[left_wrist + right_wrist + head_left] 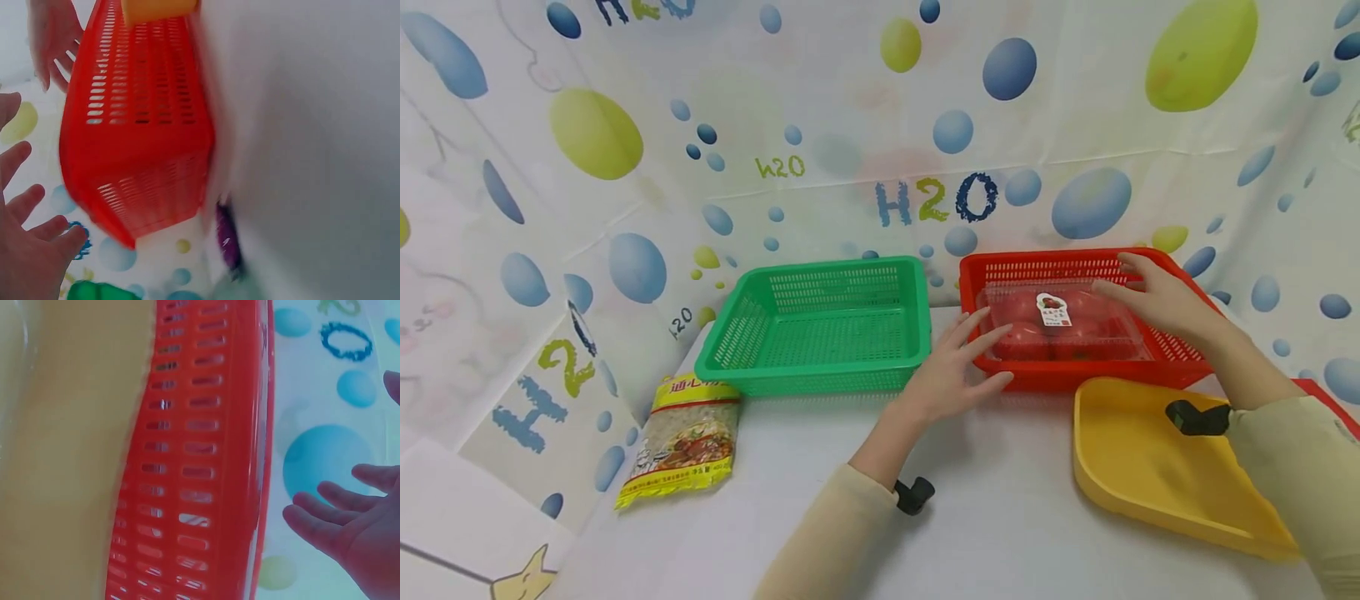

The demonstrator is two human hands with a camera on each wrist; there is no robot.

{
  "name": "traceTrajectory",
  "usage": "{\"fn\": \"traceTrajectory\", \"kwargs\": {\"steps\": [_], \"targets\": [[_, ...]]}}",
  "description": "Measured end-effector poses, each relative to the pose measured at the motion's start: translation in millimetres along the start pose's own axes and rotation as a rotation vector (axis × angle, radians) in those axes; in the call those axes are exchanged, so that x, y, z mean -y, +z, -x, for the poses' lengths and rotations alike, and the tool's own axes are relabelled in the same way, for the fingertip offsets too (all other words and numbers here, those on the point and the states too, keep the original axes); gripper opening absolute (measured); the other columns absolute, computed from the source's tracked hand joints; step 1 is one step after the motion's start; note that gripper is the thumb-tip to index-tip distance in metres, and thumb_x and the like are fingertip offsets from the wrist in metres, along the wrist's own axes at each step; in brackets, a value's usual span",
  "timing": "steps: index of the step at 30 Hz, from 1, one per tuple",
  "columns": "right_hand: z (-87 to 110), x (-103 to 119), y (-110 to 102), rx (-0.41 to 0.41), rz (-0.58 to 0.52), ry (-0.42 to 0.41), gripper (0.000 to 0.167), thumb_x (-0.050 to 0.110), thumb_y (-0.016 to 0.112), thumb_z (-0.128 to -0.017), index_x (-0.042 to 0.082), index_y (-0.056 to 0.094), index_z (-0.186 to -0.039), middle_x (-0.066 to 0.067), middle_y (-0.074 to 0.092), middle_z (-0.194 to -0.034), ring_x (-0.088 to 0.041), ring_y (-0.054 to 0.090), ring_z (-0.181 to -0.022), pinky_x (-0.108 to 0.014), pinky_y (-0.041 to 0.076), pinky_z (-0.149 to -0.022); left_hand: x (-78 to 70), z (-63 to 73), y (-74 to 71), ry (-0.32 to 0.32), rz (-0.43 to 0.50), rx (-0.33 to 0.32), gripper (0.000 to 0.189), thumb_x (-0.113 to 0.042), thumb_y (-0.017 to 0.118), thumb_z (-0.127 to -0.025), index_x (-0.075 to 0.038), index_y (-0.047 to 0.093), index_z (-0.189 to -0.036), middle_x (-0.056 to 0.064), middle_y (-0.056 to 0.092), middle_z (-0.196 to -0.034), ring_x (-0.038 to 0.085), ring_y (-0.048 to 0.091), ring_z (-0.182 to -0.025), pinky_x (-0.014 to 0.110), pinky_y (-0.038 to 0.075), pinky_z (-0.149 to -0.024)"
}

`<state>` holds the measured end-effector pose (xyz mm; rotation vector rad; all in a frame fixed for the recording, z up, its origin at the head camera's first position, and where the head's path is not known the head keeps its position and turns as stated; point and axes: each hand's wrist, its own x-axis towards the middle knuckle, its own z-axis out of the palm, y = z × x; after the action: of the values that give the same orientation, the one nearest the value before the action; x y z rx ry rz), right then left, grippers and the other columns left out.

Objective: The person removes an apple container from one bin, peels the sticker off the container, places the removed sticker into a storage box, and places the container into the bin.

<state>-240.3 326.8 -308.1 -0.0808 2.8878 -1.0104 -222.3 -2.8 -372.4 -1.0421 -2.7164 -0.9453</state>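
A clear plastic pack of red tomato-like produce (1086, 333) with a white label lies inside the red basket (1075, 375). My left hand (946, 375) has its fingers spread over the basket's near left corner, with nothing in its grasp. The left wrist view also shows those fingers apart, above the basket rim. Above the pack's right end is my right hand (1172, 304), fingers extended and holding nothing. In the right wrist view the right hand (362, 519) appears beyond the basket's rim.
A green basket (820, 387) with a bare inside stands left of the red one. Beside it lies a yellow-and-clear food bag (688, 437). A yellow tray (1150, 467) sits in front of the red basket, under my right forearm. Something purple (228, 240) lies close to the red basket.
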Motion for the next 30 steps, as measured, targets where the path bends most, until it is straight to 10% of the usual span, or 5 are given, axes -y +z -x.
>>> {"fn": "traceTrajectory", "kwargs": {"steps": [30], "targets": [[-40.9, -39.1, -3.0, -0.011, -0.644, 0.286, 0.102, 0.062, 0.052, -0.096, 0.006, -0.002, -0.162, -0.027, 0.013, -0.164, -0.047, 0.032, -0.142, -0.043, 0.038, -0.108, 16.4, 7.3, 27.8, -0.079, 0.027, -0.08, 0.054, -0.038, 0.067, -0.097, -0.024, 0.056, -0.147, -0.003, 0.032, -0.162, 0.02, 0.019, -0.151, 0.041, 0.051, -0.099]]}}
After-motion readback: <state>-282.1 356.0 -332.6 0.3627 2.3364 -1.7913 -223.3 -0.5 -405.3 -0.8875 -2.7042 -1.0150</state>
